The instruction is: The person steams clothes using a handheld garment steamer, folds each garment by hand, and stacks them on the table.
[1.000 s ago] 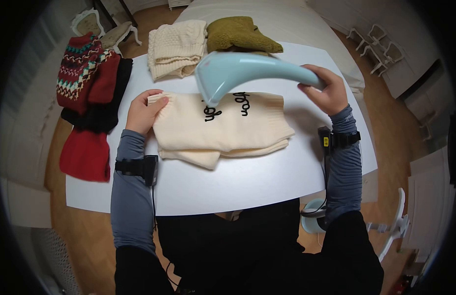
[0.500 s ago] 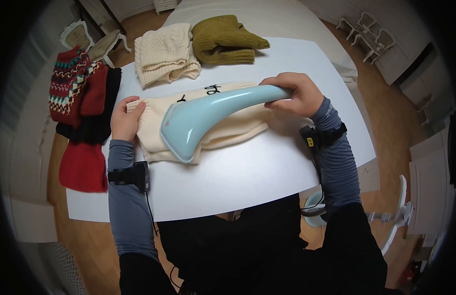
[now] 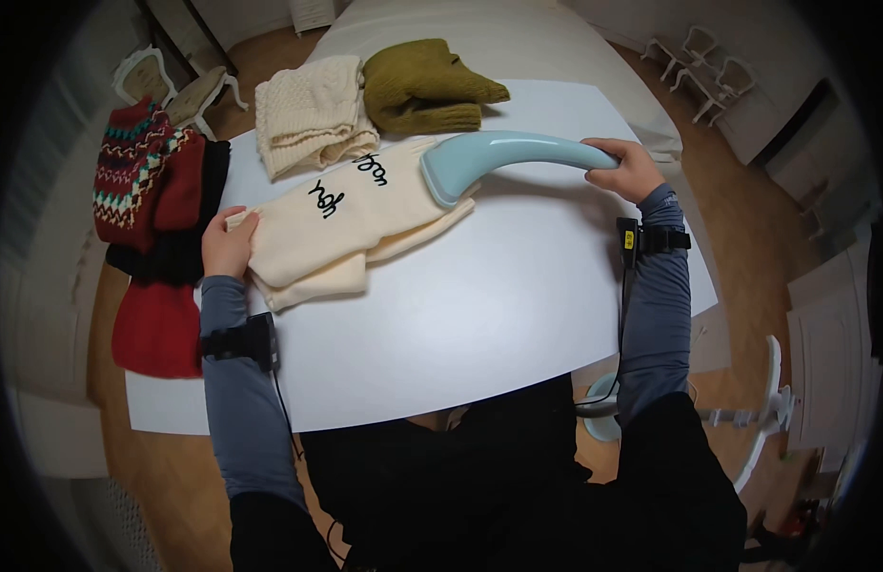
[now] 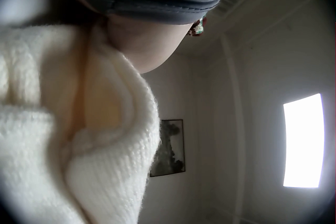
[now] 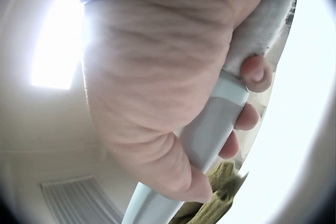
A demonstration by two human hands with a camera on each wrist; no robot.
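Observation:
A folded cream knit sweater with black lettering lies aslant on the white table. At its near left end, my left hand grips the ribbed edge. In the left wrist view the cream knit bulges close to the camera, and the fingers are hidden. My right hand holds a light blue garment steamer by its curved handle. Its wide head overlaps the sweater's far right end. The right wrist view shows the thumb and fingers wrapped round the handle.
Behind the sweater are a folded cream cable knit and an olive green knit. Patterned red, black and plain red knits hang over the left edge. A white stand stands on the floor at the right.
The steamer swept down left over the sweater, then moved back right to its far end. The sweater has shifted left and turned aslant, with my left hand still gripping its edge.

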